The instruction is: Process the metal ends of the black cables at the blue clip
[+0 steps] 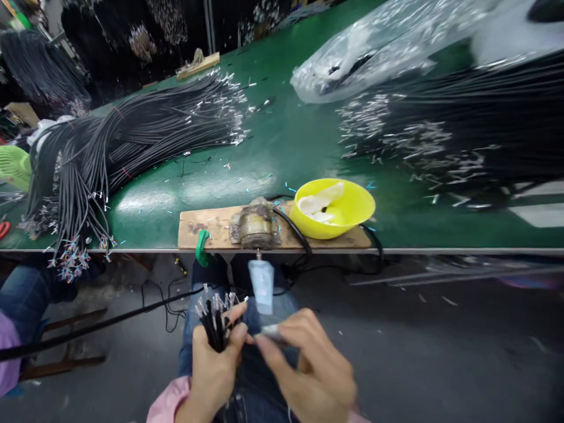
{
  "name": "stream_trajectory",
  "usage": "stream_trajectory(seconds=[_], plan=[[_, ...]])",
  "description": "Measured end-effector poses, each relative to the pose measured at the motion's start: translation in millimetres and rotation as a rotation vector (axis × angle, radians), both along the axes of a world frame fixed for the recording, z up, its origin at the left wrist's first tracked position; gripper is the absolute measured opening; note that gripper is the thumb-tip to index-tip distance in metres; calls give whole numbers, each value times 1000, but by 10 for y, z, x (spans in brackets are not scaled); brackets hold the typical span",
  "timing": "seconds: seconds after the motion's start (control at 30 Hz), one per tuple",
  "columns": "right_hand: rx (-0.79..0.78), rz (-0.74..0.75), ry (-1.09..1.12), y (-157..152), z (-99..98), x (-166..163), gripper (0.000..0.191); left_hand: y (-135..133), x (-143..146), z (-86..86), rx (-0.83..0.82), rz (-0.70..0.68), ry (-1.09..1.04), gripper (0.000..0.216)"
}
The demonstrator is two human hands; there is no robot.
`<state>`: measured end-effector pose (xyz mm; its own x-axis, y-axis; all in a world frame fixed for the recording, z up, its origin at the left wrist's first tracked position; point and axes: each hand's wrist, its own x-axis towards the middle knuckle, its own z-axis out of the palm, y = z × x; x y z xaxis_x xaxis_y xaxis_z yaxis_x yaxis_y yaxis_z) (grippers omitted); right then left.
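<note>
My left hand (215, 367) is closed around a bunch of thin black cables (215, 317) with stripped silvery tips pointing up. My right hand (311, 367) pinches a single cable end (269, 332) beside the bunch, its fingers closed on it. Both hands are held over my lap, below the table edge. Just above them a small motor-like tool (255, 226) is fixed on a wooden board (207, 226), with a pale plastic guard (261, 285) hanging beneath it.
A yellow bowl (348, 220) sits on the board's right end. Large bundles of black cables lie at left (110, 147) and right (476, 117) on the green table (282, 147). A clear plastic bag (374, 47) lies at the back. Another person's leg (20, 299) is at left.
</note>
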<state>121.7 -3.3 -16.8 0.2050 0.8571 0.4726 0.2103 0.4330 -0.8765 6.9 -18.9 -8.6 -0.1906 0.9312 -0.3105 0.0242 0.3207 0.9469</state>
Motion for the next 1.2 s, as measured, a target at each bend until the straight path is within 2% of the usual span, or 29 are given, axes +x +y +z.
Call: stream_trajectory(seconds=[0.03,0.1,0.17,0.3,0.37,0.47,0.53,0.73,0.87,1.0,1.1,1.2], plan=[[55,33,-108,-23,24,-40,9,4,11,-1,1,-5,9,25],[66,75,-231,-28,61,-94,5,8,31,4,7,-11,31,23],[12,130,-221,4,82,-95,14,8,37,13,2,-3,48,28],[-87,295,-114,71,77,-15,23,-10,8,8,-18,45,35,20],[-47,219,-145,71,63,-8,26,-34,-5,-9,-34,64,-2,22],[91,14,-200,53,49,-55,24,-83,2,-45,-96,57,-101,33],[113,5,-140,57,41,-78,23,-111,13,-65,-137,47,-169,42],[-215,317,216,128,-41,10,28,-107,-10,-83,-181,31,-264,50],[-354,375,353,137,-78,41,19,-97,-22,-89,-190,8,-257,45],[-501,424,523,107,-75,9,27,-138,-2,-71,-106,58,-180,38],[-400,295,456,68,-42,-42,26,-169,34,-44,-13,123,-88,30],[-138,48,185,37,-23,-95,24,-165,73,-13,29,127,-20,21]])
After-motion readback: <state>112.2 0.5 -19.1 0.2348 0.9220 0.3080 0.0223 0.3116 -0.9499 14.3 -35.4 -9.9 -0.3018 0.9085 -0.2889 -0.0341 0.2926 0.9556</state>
